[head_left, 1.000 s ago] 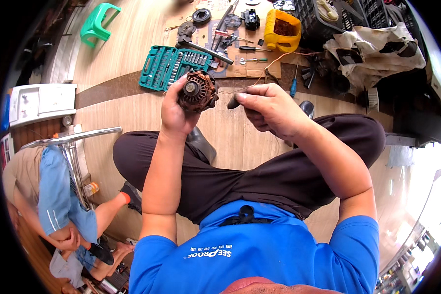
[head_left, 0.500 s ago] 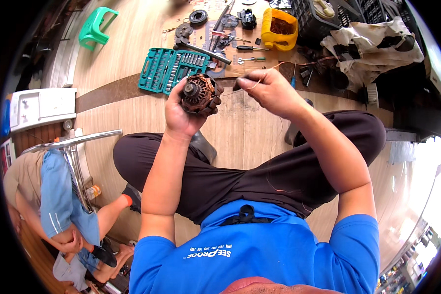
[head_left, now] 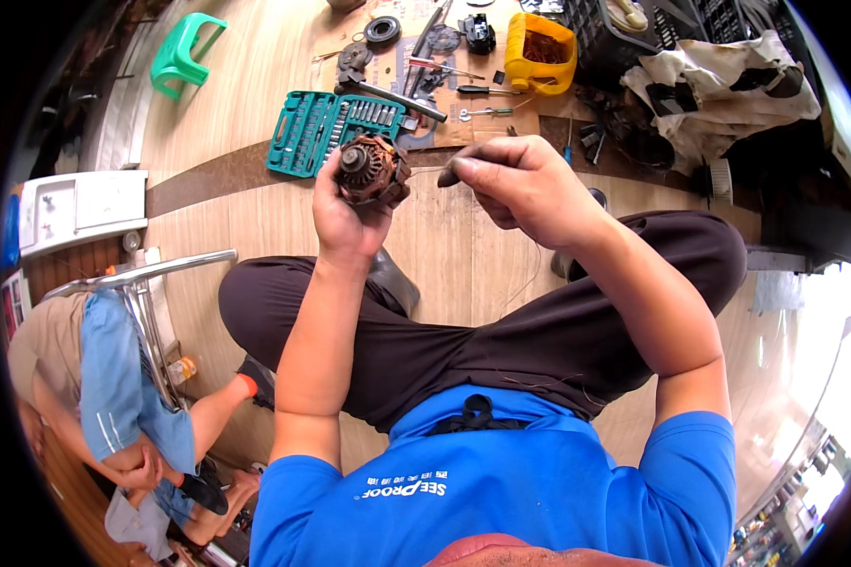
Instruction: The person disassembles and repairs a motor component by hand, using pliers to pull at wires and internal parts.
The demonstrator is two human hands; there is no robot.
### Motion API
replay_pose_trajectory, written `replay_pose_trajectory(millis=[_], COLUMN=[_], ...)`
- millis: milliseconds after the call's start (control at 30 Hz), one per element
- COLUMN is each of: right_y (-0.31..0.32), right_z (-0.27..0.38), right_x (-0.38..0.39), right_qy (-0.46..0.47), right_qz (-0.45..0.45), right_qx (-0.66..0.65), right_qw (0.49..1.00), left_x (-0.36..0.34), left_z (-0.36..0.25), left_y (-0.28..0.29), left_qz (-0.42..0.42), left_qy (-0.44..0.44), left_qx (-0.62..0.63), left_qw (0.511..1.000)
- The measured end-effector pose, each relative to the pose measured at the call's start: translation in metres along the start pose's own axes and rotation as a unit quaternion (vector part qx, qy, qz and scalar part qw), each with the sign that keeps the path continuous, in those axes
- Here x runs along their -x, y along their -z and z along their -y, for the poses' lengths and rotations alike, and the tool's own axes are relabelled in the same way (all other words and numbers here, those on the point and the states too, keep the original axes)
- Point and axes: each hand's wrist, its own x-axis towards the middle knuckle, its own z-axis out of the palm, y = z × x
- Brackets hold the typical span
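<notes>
The left hand (head_left: 353,213) gripped a wound motor core (head_left: 373,172) with fingers and thumb wrapped around its side, its toothed round end facing up and copper-coloured windings showing along the edge. Against the frame half a second earlier, the core had shifted a little up and to the left, so that it sat just beside the open teal socket case (head_left: 293,134), overlapping its lower edge in the view. The right hand (head_left: 520,180) was closed, thumb and forefinger pinched together over curled fingers, on a thin wire (head_left: 536,274); its fingertips had dropped slightly and stood a bit farther from the core than before. The orange strand that had run from this hand up toward the right was no longer seen there, while the wire beneath the hand now hung in a longer curve toward the dark trousers (head_left: 633,274). Whether a strand joined the fingertips to the core was too fine to tell. On the floor beyond, the yellow container (head_left: 547,85) with reddish scraps inside, the black-handled screwdriver (head_left: 475,90) and the green stool (head_left: 168,64) had kept their places.
</notes>
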Motion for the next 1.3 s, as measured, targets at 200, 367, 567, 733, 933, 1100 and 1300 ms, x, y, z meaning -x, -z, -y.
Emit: replay_pose_trajectory(millis=[200, 367, 567, 733, 933, 1100, 1300], right_y=[0.001, -0.013, -0.028, 0.014, 0.019, 0.025, 0.022], right_z=[0.002, -0.023, -0.054, -0.028, -0.034, -0.035, -0.02], right_x=[0.003, 0.017, 0.019, -0.016, -0.036, -0.038, -0.035], right_qy=[0.023, 0.104, 0.015, -0.041, -0.075, 0.03, 0.052], right_qz=[0.032, 0.124, 0.212, 0.064, -0.041, -0.064, -0.094], right_qx=[0.128, 0.281, 0.606, 0.309, -0.063, -0.004, 0.037], right_qw=[0.991, 0.946, 0.767, 0.948, 0.994, 0.997, 0.994], left_x=[-0.002, -0.006, -0.007, 0.004, 0.009, 0.008, 0.006], left_z=[0.0, 0.003, -0.004, -0.006, 0.002, 0.008, 0.011], left_y=[0.004, 0.007, 0.013, 0.006, -0.005, -0.008, -0.006], left_qz=[-0.017, -0.06, -0.053, -0.005, 0.052, 0.05, 0.107], left_qy=[-0.021, -0.048, 0.0, 0.039, 0.058, 0.078, 0.106], left_qx=[-0.008, 0.021, 0.034, 0.025, -0.002, -0.031, -0.046], left_qw=[1.0, 0.997, 0.998, 0.999, 0.997, 0.995, 0.987])
